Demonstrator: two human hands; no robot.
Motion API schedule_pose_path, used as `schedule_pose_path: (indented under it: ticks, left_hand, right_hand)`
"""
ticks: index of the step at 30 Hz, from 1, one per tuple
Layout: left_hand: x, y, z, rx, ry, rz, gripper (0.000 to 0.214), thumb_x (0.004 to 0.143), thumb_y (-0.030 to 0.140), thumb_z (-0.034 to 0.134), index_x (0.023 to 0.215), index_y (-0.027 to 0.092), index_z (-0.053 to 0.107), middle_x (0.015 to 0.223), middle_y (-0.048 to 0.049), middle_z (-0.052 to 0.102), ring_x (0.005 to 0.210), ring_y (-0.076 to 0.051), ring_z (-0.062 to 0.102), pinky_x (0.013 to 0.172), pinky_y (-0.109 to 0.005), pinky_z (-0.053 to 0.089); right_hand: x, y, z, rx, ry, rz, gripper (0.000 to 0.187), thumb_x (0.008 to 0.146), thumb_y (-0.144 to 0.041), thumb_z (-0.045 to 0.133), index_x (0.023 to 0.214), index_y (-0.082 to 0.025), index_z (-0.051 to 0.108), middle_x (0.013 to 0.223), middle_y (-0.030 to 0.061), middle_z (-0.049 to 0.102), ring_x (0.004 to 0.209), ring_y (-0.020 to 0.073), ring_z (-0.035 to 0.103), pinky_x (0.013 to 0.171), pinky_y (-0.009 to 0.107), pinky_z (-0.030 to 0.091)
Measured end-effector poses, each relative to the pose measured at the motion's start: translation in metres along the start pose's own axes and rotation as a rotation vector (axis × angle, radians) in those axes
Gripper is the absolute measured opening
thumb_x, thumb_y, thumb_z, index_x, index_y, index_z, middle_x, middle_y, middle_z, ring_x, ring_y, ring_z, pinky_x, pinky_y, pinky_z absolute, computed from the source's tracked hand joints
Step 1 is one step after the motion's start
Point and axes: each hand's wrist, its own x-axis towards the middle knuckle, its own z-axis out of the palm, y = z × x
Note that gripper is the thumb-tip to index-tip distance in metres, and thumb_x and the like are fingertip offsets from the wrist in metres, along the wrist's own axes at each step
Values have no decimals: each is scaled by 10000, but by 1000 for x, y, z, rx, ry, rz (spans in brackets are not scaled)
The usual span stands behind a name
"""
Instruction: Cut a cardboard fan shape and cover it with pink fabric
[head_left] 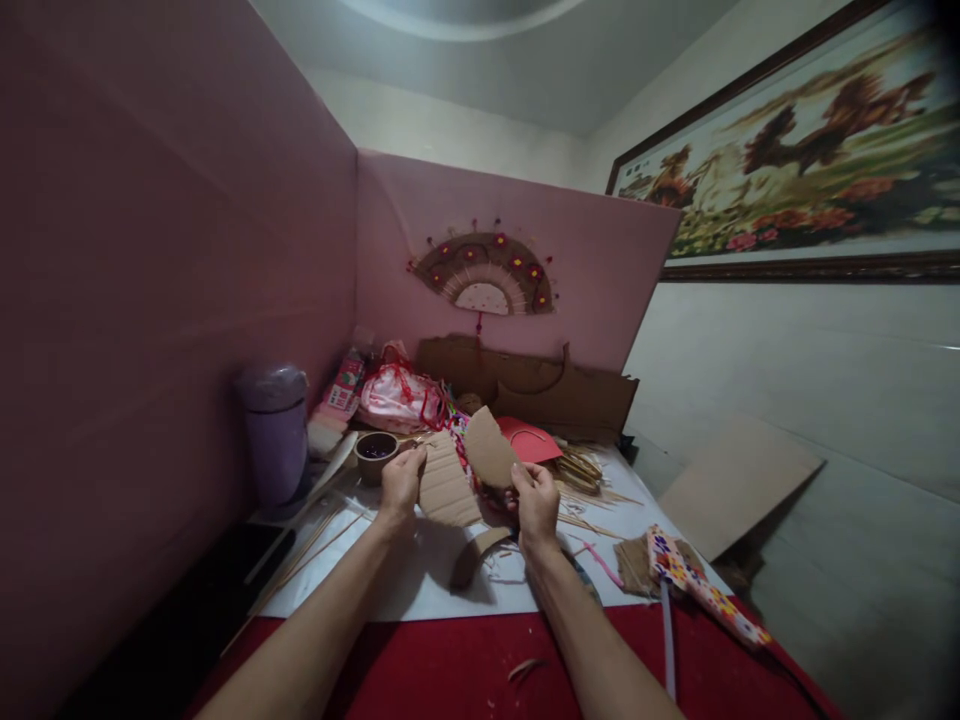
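My left hand (402,483) pinches the left edge of a ribbed piece of corrugated cardboard (446,485) held up over the table. My right hand (536,500) is closed on a second, smooth rounded cardboard piece (489,447) that overlaps the first at its right. A curved cardboard strip (474,555) hangs below the two pieces, just above a white sheet (427,580) on the red tablecloth (465,665).
A small brown bowl (375,455) stands just behind my left hand, a purple bin (275,430) at the left. A pink bag (397,398), red paper (527,440), thin sticks (592,495), a flowered strip (701,585) and cardboard sheets (570,395) lie around. A decorated fan (486,275) hangs on the pink partition.
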Motion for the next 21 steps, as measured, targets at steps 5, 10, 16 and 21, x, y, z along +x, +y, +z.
schedule_pose_path:
  ticks: [5, 10, 16, 21]
  left_hand:
    - [-2, 4, 0, 29, 20, 9, 338, 467, 440, 700, 578, 132, 620, 559, 0, 592, 542, -136, 514, 533, -255, 386]
    - [-8, 12, 2, 89, 13, 5, 318, 464, 427, 703, 557, 145, 589, 513, 24, 553, 491, -116, 479, 490, -239, 362]
    - [-12, 11, 5, 223, -32, 12, 336, 498, 460, 645, 594, 139, 612, 550, -22, 594, 505, -157, 517, 496, -278, 400]
    - [4, 15, -7, 499, 23, 143, 272, 560, 418, 595, 550, 150, 636, 509, -23, 566, 519, -162, 490, 483, -258, 330]
  right_hand:
    - [-7, 1, 2, -44, -84, -6, 333, 632, -431, 639, 805, -165, 535, 553, -34, 562, 391, 107, 508, 307, 184, 361]
    - [-16, -2, 10, -8, -288, 36, 290, 616, -412, 630, 756, -180, 525, 496, -52, 533, 354, 106, 489, 292, 187, 349]
    - [-24, 0, 17, -37, -389, 32, 308, 638, -457, 604, 747, -176, 542, 510, -35, 556, 374, 114, 487, 334, 205, 362]
    - [-15, -6, 10, -143, -156, -139, 378, 752, -530, 503, 716, -163, 585, 567, -10, 556, 440, 102, 466, 395, 199, 361]
